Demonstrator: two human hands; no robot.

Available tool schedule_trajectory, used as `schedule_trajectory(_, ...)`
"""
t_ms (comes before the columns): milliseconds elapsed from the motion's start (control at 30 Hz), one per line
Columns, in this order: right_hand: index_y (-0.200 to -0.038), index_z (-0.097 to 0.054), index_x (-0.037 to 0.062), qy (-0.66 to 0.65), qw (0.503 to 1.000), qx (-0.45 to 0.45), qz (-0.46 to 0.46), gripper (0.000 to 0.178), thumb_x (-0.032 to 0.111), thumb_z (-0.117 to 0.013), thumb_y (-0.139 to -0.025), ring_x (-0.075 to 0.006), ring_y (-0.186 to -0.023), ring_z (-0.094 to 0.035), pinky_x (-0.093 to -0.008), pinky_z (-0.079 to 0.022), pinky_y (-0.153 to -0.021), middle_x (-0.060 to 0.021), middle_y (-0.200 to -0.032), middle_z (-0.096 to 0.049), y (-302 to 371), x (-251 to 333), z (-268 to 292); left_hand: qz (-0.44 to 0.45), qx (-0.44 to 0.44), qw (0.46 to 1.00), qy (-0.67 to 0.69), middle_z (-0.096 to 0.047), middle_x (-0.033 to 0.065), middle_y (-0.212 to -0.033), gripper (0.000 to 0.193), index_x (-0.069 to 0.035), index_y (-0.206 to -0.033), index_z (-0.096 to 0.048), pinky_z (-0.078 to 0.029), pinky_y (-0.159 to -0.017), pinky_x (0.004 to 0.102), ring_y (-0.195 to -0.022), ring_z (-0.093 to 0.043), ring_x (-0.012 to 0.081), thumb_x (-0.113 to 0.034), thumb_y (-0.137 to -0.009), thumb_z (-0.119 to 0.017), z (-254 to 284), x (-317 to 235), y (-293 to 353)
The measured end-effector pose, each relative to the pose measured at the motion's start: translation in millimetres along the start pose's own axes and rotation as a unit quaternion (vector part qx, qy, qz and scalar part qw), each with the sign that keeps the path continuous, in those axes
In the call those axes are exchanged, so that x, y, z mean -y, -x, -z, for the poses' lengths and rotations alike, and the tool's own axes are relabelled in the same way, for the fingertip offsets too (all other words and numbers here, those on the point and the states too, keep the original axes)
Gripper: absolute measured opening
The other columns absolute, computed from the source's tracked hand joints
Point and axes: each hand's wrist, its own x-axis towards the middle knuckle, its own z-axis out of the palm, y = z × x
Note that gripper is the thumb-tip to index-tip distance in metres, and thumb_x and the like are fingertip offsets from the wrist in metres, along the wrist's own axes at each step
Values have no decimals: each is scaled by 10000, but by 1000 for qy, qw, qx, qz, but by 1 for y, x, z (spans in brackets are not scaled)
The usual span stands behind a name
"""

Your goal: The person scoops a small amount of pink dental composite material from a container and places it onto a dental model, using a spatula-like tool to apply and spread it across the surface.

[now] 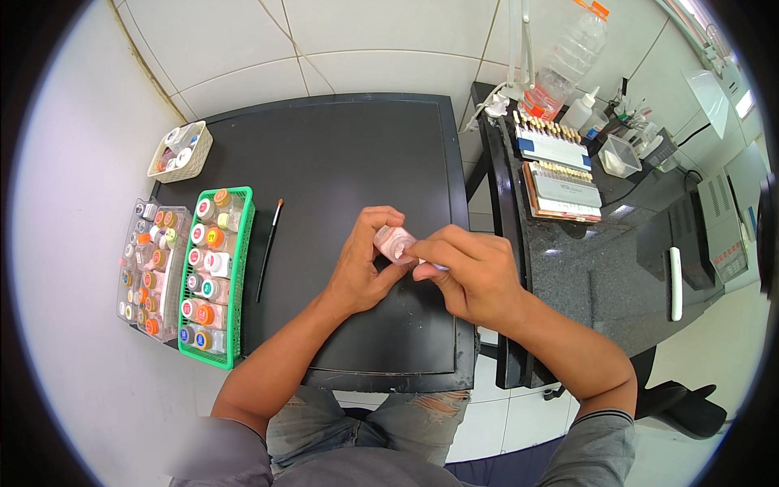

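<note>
My left hand (357, 266) is closed around a small clear bottle (392, 241) with pink contents, held tilted above the black table (341, 162). Its mouth points toward my right hand (475, 268), whose fingers are pinched together right at the opening. A bit of something pale (439, 267) shows beneath those fingers, too small to name. On the tabletop to the left lies a thin brush (270, 247) with a black handle.
A green basket (235, 300) of capped bottles stands at the left, beside a clear container (138, 312) of more. Behind them sits a cream basket (196, 162). The right-hand counter (560, 268) holds tooth shade guides (560, 188), a large plastic bottle (568, 61) and a white stick-shaped object (675, 284).
</note>
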Motion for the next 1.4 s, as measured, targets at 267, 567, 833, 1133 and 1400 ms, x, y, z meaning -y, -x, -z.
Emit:
schedule_trajectory(267,-1140,-812,104,-22,1000,-1,-21,173,162,-882,-993,-302,-740,-740,-415,-572,-634,-61,-957,-729,1,1,1,13,11,1000,-1,-575,118,-1495,713,-76,-1542,-538,-577,-1094,354,-1246,-668,182,-163,-990,-981,2,-15,-2)
schedule_trajectory(567,-1170,-823,95,-71,997,7,-20,195,142,-880,-989,-308,-766,-760,-404,-590,-655,-69,-1008,-771,2,-3,2,89,22,995,46,-674,70,-1273,733,-63,-1455,-498,-583,-971,330,-1123,-666,140,-167,-949,-1018,2,-25,-3)
schedule_trajectory(833,-1166,-816,83,-51,999,16,-3,219,152,-893,-974,-303,-755,-754,-401,-590,-655,-66,-974,-763,1,-2,-1,78,-38,993,84,-657,120,-1300,868,-113,-1397,-406,-603,-943,350,-1094,-674,172,-243,-873,-1086,-6,-8,1)
schedule_trajectory(1133,-1160,-805,93,-17,999,11,39,241,214,-897,-973,-294,-751,-751,-402,-560,-626,-59,-949,-735,-1,-2,2,0,-28,999,-22,-625,99,-1414,700,-72,-1518,-595,-600,-990,338,-1170,-688,171,-130,-952,-1002,-1,-10,-3)
schedule_trajectory(1400,-1216,-820,85,9,1000,-5,18,264,181,-884,-978,-286,-760,-759,-402,-583,-653,-59,-948,-735,-3,2,3,65,-15,997,38,-659,83,-1391,687,-52,-1534,-628,-616,-980,327,-1196,-701,166,-140,-960,-997,0,-19,-3)
